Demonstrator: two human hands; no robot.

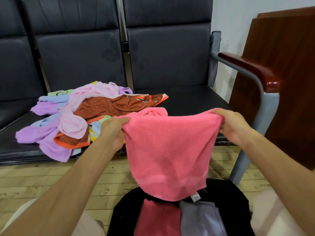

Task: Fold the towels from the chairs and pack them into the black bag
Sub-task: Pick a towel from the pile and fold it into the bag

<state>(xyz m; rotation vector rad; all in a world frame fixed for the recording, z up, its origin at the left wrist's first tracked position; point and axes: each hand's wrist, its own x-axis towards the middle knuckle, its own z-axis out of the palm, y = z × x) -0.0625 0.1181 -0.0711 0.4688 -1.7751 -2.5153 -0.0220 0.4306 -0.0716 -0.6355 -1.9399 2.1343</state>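
bare seat [185,97] right of the towel pile [71,114]; armrest [252,70] bounds its right side.

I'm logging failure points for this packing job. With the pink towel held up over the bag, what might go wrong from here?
The pink towel, pinched at its top corners by the left hand and right hand, hangs unfolded over the black bag; it may sag in and rumple the folded towels there. A purple towel overhangs the chair seat front edge and might slide off.
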